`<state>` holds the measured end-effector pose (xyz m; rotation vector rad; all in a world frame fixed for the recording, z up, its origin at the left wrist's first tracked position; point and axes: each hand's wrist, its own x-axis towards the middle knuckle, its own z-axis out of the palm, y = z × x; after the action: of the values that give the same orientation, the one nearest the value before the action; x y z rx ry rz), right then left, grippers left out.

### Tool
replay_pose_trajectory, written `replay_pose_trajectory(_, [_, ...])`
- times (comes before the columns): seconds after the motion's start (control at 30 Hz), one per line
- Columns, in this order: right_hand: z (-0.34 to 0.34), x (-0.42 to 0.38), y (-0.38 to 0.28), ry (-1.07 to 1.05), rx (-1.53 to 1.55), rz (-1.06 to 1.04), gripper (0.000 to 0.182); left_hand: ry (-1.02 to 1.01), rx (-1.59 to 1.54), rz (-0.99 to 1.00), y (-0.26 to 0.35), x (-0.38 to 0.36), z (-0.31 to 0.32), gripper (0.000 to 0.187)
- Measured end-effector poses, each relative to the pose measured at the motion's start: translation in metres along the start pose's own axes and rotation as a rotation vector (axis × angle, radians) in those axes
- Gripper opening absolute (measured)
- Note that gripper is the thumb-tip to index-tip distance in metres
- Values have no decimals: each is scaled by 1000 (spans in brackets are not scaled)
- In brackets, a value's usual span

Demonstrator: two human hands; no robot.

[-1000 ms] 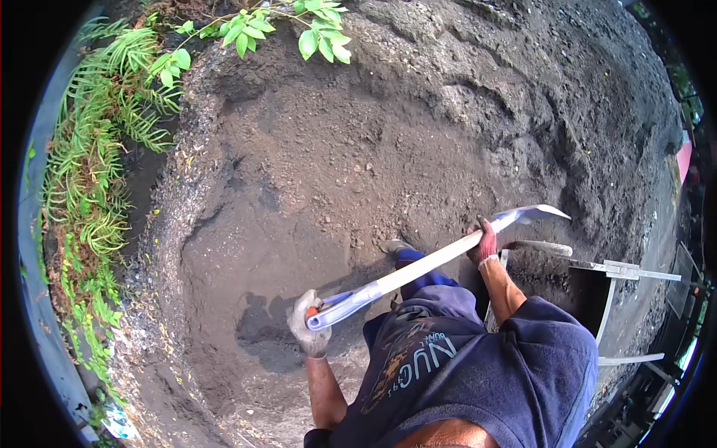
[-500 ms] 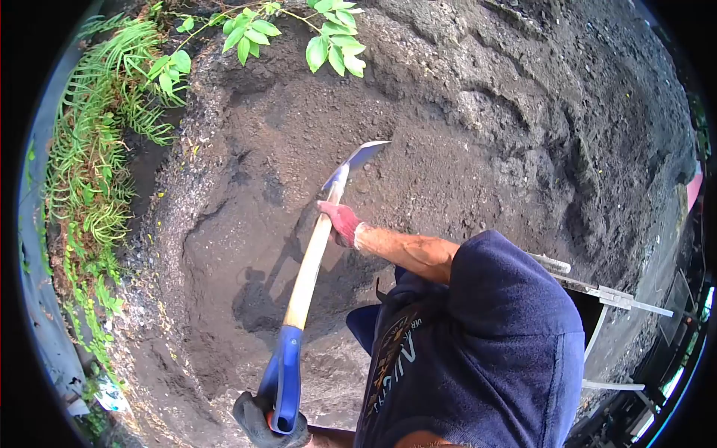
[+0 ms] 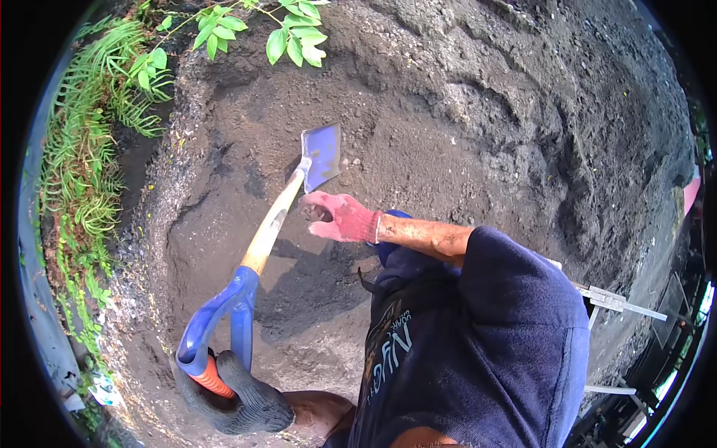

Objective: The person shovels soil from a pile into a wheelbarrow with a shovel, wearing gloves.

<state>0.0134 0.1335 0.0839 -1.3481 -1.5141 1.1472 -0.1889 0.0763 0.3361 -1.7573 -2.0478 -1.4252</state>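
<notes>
A shovel with a wooden shaft (image 3: 269, 231) and a blue D-handle (image 3: 224, 313) slants from bottom left up to the middle. Its metal blade (image 3: 321, 155) rests flat against the dark soil mound (image 3: 448, 134). My left hand (image 3: 235, 399), in a dark grey glove, grips the orange bar of the D-handle. My right hand (image 3: 340, 216), in a red glove, is beside the upper shaft just below the blade. Its fingers are spread and are not wrapped around the wood. My dark blue shirt (image 3: 478, 343) fills the lower right.
Ferns (image 3: 89, 172) grow along a wall at the left. A leafy branch (image 3: 287, 33) hangs over the top of the mound. A scooped hollow (image 3: 224, 246) lies under the shaft. A metal frame (image 3: 620, 302) juts out at the right behind my shoulder.
The shovel swung from the right side over to the left and its blade now lies on the soil. My right hand came off the shaft. My left hand still holds the handle.
</notes>
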Motion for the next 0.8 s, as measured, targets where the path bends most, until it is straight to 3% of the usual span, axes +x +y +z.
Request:
replay_pose_trajectory(0.07, [-15,-5,-34,57,121,-194,67,30,-53,8,18,-11,7,48])
replay_pose_trajectory(0.13, [-31,0,-70,156,-4,-591,79,-9,-70,-4,42,-22,10,47])
replay_pose_trajectory(0.2, [-49,5,-98,58,-26,-839,86,-12,-108,72,49,-39,10,45])
replay_pose_trajectory(0.27, [-53,2,-116,-89,0,-893,86,-54,-121,66,60,-55,3,46])
replay_pose_trajectory(0.33, [-60,-7,-125,-233,27,-948,86,-44,58,307,74,-72,0,45])
replay_pose_trajectory(0.4, [-70,-22,-130,-459,57,-759,76,-9,-26,339,90,-92,0,48])
replay_pose_trajectory(0.43, [-72,-29,-123,-473,51,-774,76,-67,-2,387,94,-102,-2,50])
replay_pose_trajectory(0.5, [-75,-39,-96,-241,-18,-921,61,-130,-27,476,109,-120,0,51])
replay_pose_trajectory(0.53, [-79,-42,-84,-249,-24,-935,61,-113,-26,474,122,-126,1,51])
replay_pose_trajectory(0.6, [-87,-47,-68,-155,17,-984,47,-253,101,523,144,-137,1,50])
replay_pose_trajectory(0.63, [-99,-48,-70,-117,13,-1023,38,-209,45,522,149,-144,11,47])
replay_pose_trajectory(0.8, [-136,-43,-58,-58,28,-1055,32,-186,114,559,187,-146,37,40])
